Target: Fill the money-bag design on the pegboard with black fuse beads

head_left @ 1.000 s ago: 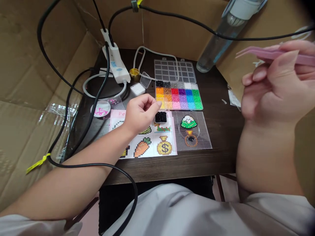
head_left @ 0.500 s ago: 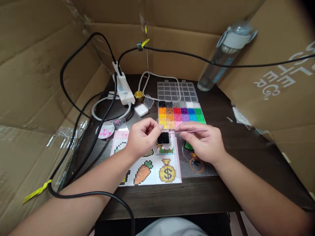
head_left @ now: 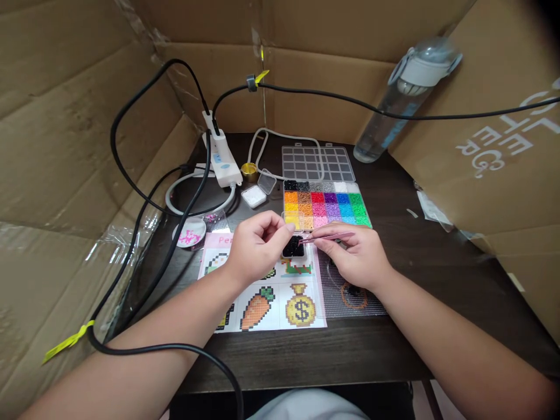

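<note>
Black beads (head_left: pixel 289 247), grainy, in a square plastic box (head_left: pixel 294 256) under slim tweezers (head_left: pixel 331 237)

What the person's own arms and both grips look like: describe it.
Left grip and right grip: bare hands, no glove, ring or watch visible. Left forearm and right forearm: bare, no sleeve in view. A black cable with a yellow tag crosses in front of the left one. Grey cloth shows below.

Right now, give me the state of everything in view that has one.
Black-bead box: lid open.
White-filled box: lid open.
Bead organizer: lid open, compartments filled.
Pink tweezers: held in right hand, tips at black beads.
Left hand: fingers curled.
Water bottle: capped.
Power strip: plugs inserted.
</note>
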The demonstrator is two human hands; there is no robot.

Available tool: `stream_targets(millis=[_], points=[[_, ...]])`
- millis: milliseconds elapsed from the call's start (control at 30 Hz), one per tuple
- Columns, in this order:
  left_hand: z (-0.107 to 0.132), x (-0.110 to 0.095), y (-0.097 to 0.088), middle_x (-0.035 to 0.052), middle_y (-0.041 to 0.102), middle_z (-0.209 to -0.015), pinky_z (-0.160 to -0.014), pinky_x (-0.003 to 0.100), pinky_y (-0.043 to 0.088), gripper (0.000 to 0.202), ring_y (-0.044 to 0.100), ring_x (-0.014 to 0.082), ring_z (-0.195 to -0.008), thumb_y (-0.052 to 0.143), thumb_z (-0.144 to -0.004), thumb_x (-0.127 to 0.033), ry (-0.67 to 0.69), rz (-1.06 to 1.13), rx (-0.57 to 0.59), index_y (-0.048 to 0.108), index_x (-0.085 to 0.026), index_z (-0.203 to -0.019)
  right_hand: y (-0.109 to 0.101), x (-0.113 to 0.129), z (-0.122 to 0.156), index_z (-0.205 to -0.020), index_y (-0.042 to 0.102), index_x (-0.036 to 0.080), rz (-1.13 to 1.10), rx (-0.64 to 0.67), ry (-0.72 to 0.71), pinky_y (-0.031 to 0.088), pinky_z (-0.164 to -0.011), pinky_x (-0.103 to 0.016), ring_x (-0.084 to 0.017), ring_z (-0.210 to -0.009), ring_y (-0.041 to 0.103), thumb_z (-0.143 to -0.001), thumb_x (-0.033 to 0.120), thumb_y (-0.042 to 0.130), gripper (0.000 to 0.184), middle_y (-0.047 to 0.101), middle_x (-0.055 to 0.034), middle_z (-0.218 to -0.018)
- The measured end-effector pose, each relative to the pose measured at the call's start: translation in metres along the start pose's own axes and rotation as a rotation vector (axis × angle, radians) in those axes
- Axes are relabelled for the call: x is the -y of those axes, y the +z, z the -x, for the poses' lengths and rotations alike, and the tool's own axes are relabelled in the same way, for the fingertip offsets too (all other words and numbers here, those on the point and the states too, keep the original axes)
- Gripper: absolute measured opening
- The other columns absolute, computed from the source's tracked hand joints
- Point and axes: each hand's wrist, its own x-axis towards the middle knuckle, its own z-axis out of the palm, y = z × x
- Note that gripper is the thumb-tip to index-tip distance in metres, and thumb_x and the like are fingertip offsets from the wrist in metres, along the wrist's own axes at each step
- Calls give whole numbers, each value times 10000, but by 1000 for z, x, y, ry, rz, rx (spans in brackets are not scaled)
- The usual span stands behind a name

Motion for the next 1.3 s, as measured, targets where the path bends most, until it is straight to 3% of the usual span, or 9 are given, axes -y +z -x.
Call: stream_targets(millis=[1300], points=[[0,-2,1,-25,517,-496,-435,219,317,248,407,73,-449,642,-801,-299,39,1,-11,545,-169,-612,-1,-6,0,-825,779,224,-23,-8,92,632,-745,-349,-202,-765,757,-819,251,702,81,794,-39,-837]])
